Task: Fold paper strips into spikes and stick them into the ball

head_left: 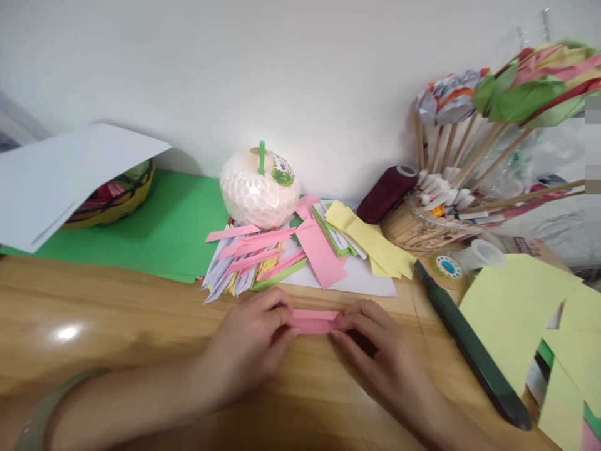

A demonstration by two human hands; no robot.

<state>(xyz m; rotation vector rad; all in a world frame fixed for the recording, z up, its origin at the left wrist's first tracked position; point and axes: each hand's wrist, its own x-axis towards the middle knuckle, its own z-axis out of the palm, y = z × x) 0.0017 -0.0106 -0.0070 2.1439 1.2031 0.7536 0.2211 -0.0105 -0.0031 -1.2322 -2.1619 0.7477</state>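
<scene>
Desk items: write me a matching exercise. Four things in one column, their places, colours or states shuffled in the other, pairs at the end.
Things
1. Coconut
2. Pink strip in front of the strip pile
3. Thread spool
4. Long dark green tool

Places, colours or states
A. Dark red
B. Lies beside a large yellow sheet
C. Has a green straw standing up at its top
D. Held between the left hand and the right hand

Right pairs: 1-C, 2-D, 3-A, 4-B
</scene>
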